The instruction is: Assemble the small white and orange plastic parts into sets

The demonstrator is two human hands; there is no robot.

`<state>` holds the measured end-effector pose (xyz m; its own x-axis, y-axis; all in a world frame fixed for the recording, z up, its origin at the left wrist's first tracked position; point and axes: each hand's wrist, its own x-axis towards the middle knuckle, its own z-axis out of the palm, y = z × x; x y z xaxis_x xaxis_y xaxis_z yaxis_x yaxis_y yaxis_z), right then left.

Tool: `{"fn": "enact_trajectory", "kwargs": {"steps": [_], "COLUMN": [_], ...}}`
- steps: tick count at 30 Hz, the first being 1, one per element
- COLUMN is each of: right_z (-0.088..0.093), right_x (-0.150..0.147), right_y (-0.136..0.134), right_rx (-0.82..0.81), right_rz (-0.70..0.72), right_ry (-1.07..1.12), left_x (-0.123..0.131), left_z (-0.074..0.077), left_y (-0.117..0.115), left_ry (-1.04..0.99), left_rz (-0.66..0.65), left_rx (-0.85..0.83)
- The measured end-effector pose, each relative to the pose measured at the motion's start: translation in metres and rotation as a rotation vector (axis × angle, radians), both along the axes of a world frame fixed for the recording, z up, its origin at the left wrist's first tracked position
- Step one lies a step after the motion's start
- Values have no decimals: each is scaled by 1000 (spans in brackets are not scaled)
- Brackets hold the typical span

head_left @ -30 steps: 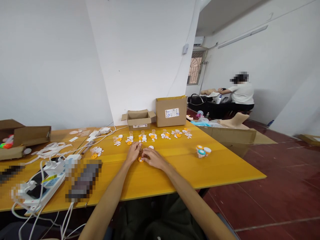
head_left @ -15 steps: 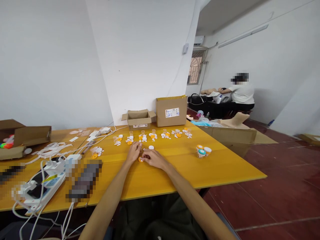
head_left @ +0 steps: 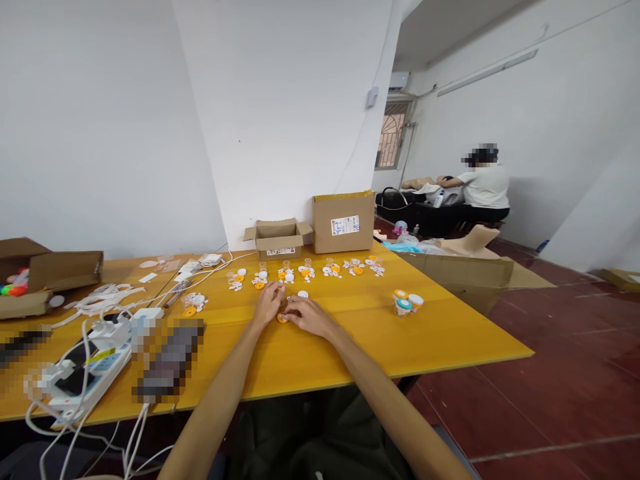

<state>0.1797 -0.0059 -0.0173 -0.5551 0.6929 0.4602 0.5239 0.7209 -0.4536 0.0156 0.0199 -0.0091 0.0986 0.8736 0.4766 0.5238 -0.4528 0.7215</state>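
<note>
My right hand (head_left: 309, 316) bends over the table with its fingertips pinched at a small orange ring (head_left: 282, 319) that has a pale part in its middle. Just left of it is my left hand (head_left: 269, 304), fingers curled together; what they hold, if anything, is too small and hidden to make out. A white disc (head_left: 303, 294) lies behind the right hand. Beyond the hands runs a row of small piles, each with clear cups, white pieces and orange rings, such as this pile (head_left: 285, 276).
Lidded clear cups (head_left: 404, 305) stand to the right. A small open carton (head_left: 279, 240) and a taped box (head_left: 343, 223) are at the back. Left are a phone (head_left: 170, 360), a power strip (head_left: 107, 363) with tangled cables and an open box (head_left: 65, 270). Another person (head_left: 484, 190) sits far right.
Both hands stay almost where they were, with only slight finger movement around the orange ring. The other things have not visibly moved.
</note>
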Motion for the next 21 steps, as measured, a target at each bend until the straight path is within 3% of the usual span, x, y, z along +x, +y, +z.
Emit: {"fn": "enact_trajectory", "kwargs": {"steps": [12, 15, 21], "right_z": [3, 3, -2], "right_x": [0, 1, 1], "right_y": [3, 3, 5], "right_rx": [-35, -35, -11], "right_rz": [54, 60, 28], "right_ry": [-2, -1, 1], "left_x": [-9, -14, -26], "left_z": [16, 21, 25], "left_y": [-4, -6, -11], "left_ry": [-146, -192, -59], "left_rz": [128, 38, -292], "left_rx": [9, -118, -570]}}
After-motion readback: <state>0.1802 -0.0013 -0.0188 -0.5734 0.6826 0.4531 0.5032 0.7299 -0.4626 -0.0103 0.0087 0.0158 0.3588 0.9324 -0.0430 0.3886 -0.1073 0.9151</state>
